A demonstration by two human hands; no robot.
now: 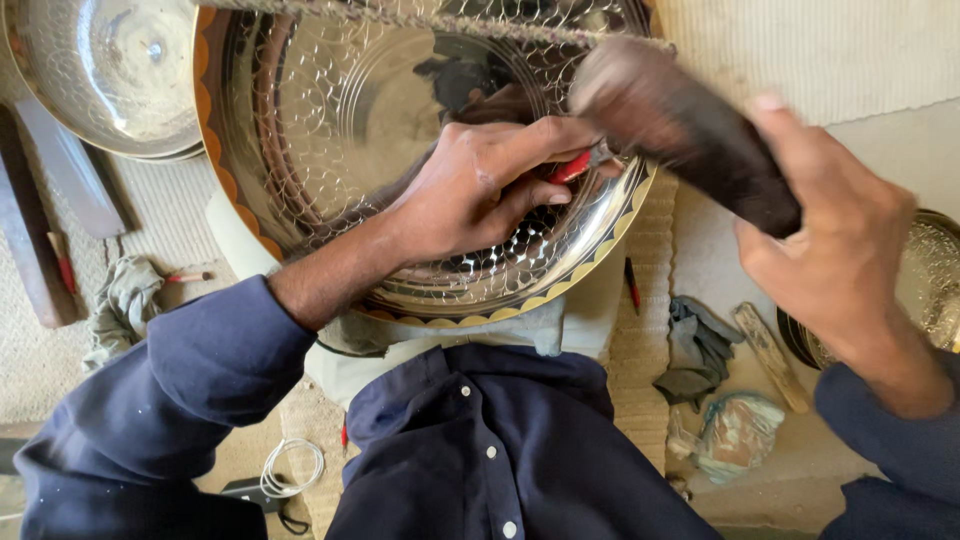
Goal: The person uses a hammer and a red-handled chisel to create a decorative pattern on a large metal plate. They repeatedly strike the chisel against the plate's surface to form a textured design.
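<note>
The left hand [470, 190] pinches a red tool [572, 167] against the big shiny tray [330, 110] in the lap. The right hand [840, 250] is closed around a dark mallet [690, 130]. A crooked hit could slip and hurt fingers or dent the tray. Rags [700, 350] and a pencil [632, 285] lie on the right, another tray [110, 70] far left.

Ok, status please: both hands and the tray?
Left hand grips red-handled tool on tray. Right hand holds dark mallet, blurred, above the tool. Nothing between.
</note>
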